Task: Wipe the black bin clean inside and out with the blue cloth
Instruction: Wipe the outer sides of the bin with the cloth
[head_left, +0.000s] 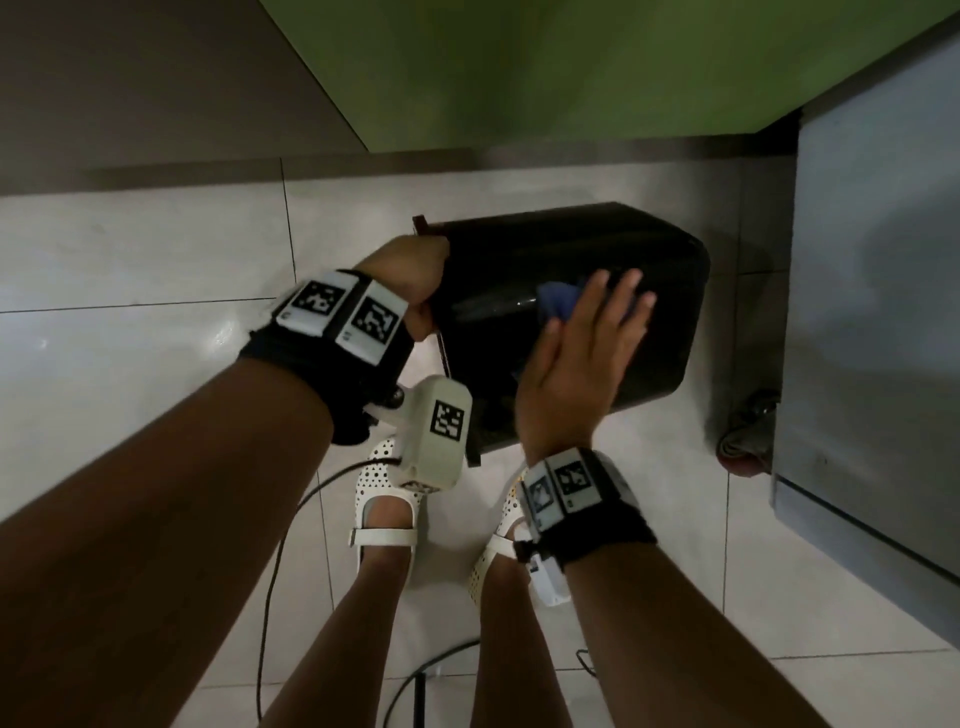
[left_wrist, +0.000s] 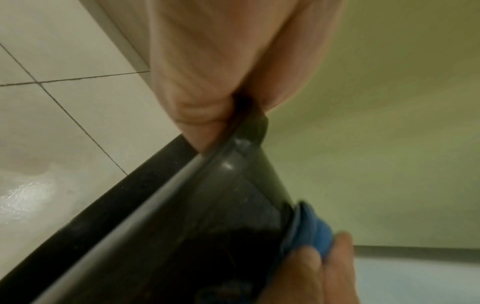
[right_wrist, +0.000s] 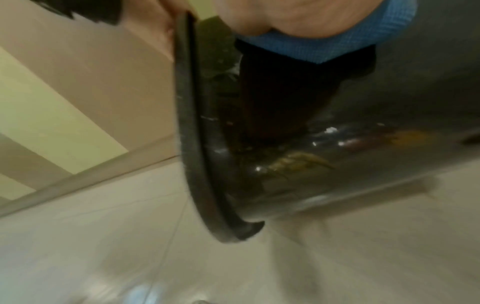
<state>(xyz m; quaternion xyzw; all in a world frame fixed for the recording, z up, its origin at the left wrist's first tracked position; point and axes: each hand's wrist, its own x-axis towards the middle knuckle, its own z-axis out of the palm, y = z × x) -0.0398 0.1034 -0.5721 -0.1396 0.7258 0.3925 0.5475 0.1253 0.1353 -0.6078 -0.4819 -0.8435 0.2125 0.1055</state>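
The black bin (head_left: 519, 249) is tipped on its side above the tiled floor, its rim (right_wrist: 192, 144) towards me and to the left. My left hand (head_left: 410, 275) grips that rim at its upper left, fingers curled over the edge (left_wrist: 202, 82). My right hand (head_left: 587, 343) lies flat on the bin's outer wall (right_wrist: 363, 144) with straight fingers, pressing the blue cloth (head_left: 558, 301) against it. The cloth shows past the palm in the right wrist view (right_wrist: 337, 41) and as a bunched edge in the left wrist view (left_wrist: 314, 230). The bin's inside is hidden.
A grey cabinet (head_left: 872, 312) stands close on the right, with a dark bundle (head_left: 748, 431) on the floor at its base. A green wall (head_left: 571, 67) lies behind the bin. My feet in white shoes (head_left: 387, 514) and black cables (head_left: 270, 597) are below.
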